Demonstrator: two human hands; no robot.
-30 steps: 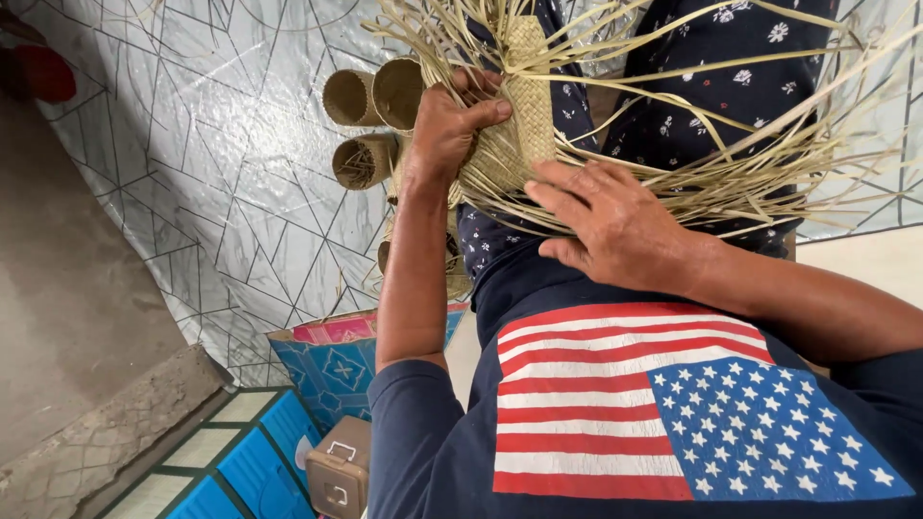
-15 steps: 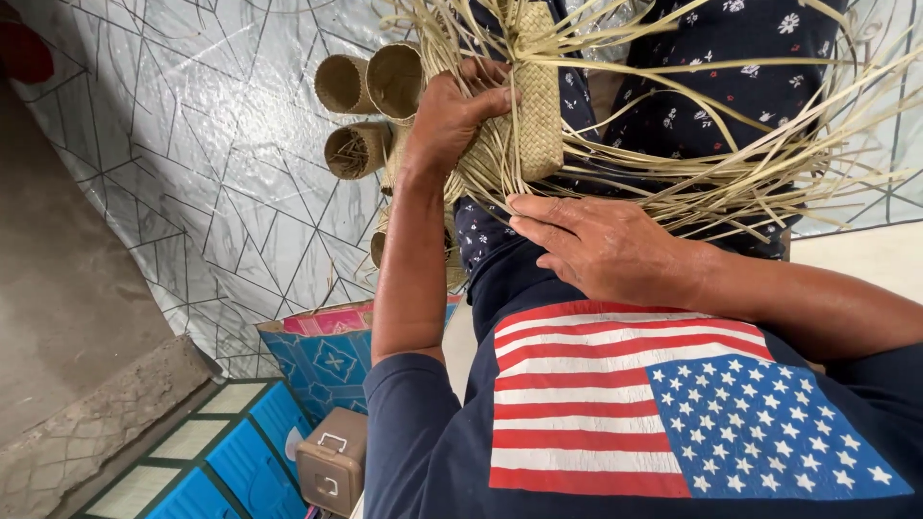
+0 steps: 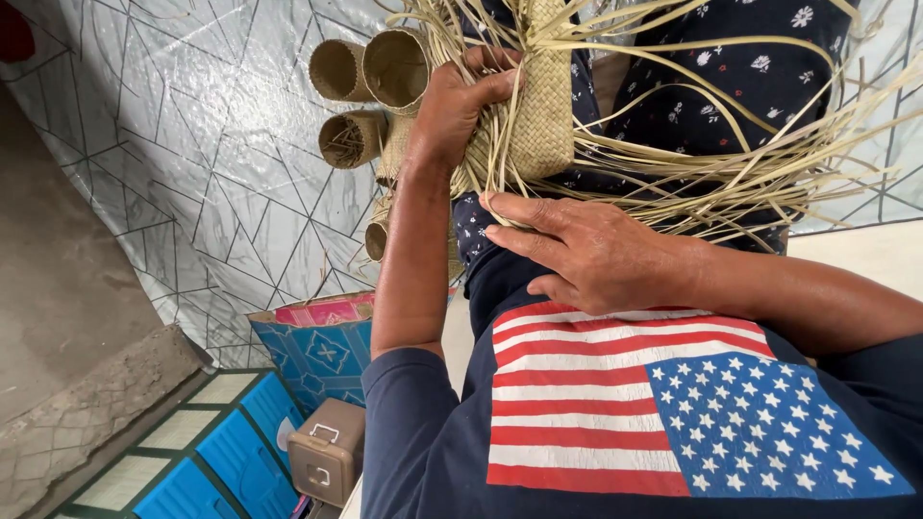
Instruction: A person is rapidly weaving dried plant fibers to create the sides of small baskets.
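A half-woven straw piece (image 3: 544, 106) with a tight plaited panel rests on my lap, with many loose pale strands (image 3: 769, 163) fanning out to the right. My left hand (image 3: 460, 108) grips the woven piece at its left edge, fingers curled over the top. My right hand (image 3: 594, 252) lies just below the piece, fingers extended to the left and touching the lower strands. I wear a dark floral garment and a navy shirt with a striped and starred flag print.
Several finished woven straw cylinders (image 3: 370, 91) lie on the patterned grey floor covering (image 3: 192, 173) at the left of my lap. A blue patterned box (image 3: 317, 346), a small tan case (image 3: 325, 450) and blue tiles (image 3: 221, 461) sit at the lower left.
My right hand has slid down and left along the strands, now resting below the woven piece. The left hand keeps its grip. The view has shifted slightly.
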